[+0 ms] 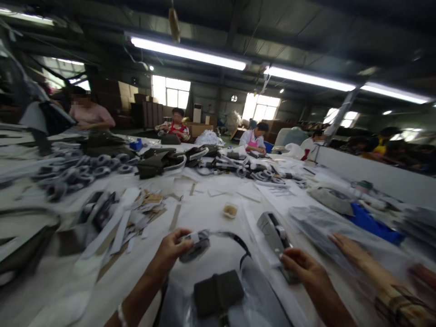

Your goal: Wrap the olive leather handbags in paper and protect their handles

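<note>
My left hand (177, 243) is closed around a coiled strap (196, 245) partly wrapped in white. From the coil a dark strap (235, 236) curves right and down to a dark olive bag (218, 293) lying in front of me, with clear plastic around it. Beside a grey tape dispenser (274, 231), my right hand (304, 265) has its thumb and fingertips pinched together at the dispenser's near part. Whatever is between those fingertips is too small to make out.
At the right, a co-worker's hand (350, 250) rests on clear plastic sheeting (313, 222). Paper scraps (150, 204) lie to the left. A small clear dish (230, 210) is ahead. Grey rolls (91, 170) and olive bags (153, 163) are piled farther back; several people sit beyond.
</note>
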Motion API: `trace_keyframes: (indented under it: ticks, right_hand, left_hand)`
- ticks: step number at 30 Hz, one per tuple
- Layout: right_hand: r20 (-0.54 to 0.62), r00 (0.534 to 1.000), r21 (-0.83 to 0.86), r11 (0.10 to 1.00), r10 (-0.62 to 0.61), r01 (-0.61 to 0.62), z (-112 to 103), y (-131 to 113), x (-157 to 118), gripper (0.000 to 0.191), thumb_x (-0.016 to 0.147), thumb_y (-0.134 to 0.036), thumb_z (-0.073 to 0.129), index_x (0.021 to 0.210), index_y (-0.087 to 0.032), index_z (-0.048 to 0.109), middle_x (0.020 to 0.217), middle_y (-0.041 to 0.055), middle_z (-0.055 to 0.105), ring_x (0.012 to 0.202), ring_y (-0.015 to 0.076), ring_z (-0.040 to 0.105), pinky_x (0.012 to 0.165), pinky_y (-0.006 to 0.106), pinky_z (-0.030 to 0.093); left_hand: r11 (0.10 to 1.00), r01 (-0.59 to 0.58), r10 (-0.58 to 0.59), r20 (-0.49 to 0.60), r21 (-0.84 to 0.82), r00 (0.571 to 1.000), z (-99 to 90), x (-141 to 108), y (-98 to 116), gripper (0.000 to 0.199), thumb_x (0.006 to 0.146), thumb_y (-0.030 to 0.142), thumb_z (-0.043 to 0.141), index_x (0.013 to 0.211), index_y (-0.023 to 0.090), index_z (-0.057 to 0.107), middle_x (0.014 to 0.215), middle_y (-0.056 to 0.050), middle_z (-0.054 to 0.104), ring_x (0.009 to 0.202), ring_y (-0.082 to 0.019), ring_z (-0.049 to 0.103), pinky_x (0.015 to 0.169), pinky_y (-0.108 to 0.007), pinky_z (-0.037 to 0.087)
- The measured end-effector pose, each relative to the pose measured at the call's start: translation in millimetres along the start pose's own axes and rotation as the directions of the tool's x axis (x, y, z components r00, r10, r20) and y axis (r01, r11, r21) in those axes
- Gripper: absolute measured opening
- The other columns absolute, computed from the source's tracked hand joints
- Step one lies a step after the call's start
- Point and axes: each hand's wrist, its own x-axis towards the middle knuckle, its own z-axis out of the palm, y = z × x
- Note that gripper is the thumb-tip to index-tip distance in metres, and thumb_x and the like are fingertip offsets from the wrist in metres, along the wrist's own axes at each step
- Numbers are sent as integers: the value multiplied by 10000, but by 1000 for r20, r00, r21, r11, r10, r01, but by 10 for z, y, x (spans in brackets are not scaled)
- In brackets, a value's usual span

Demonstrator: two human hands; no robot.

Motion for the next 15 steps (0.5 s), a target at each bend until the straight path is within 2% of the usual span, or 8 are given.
trace_keyframes:
  ticks: [1,4,6,8,11,13,15]
  right_hand:
    - [70,997,49,999,-18,14,242,-198,-92,385,548,-486,836,799,-224,705,757,41,710,733,241,661,706,333,533]
    - [262,963,206,978,-63,8,964,-657,-363,378,592,-487,847,777,-217,658,721,25,670,687,207,629,655,313,519]
    - [377,920,284,959,-109,-3,1363,-810,-515,360,628,-483,837,761,-213,639,704,6,646,677,182,607,657,301,505]
    - [440,886,327,945,-149,-4,1656,-851,-604,358,640,-481,834,732,-208,621,668,-8,622,649,163,580,637,290,483]
    - [437,885,338,941,-161,4,1889,-797,-606,370,644,-475,837,718,-207,594,642,-21,606,637,154,560,626,285,455]
    - [414,898,319,948,-147,8,1936,-745,-564,375,654,-474,834,718,-206,579,635,-27,600,631,148,548,617,278,436]
    - [399,908,286,958,-128,9,1940,-700,-528,379,664,-477,828,709,-203,571,623,-30,591,616,141,529,597,270,414]
  left_hand:
    - [999,-32,32,-13,18,999,44,-38,21,507,503,393,831,906,142,653,720,-33,676,621,-176,600,587,-255,433]
    - [985,-109,113,-25,131,993,150,-149,74,390,602,365,763,903,140,659,686,-12,633,597,-136,541,571,-233,391]
    - [961,-153,165,-36,232,986,188,-230,108,315,661,337,725,905,147,666,700,-8,622,611,-128,523,579,-230,386]
    - [935,-190,212,-43,299,976,206,-302,129,271,688,320,707,901,159,664,742,-14,635,642,-136,533,602,-237,407]
    - [909,-233,264,-46,344,963,215,-351,104,228,703,292,696,900,182,659,786,-25,665,695,-163,571,651,-260,444]
    - [885,-261,312,-74,386,947,224,-349,52,212,697,261,698,898,198,670,817,-38,685,758,-192,597,711,-290,460]
    - [844,-307,393,-118,439,912,237,-334,-12,204,681,225,703,884,215,685,864,-54,700,847,-230,610,800,-337,465]
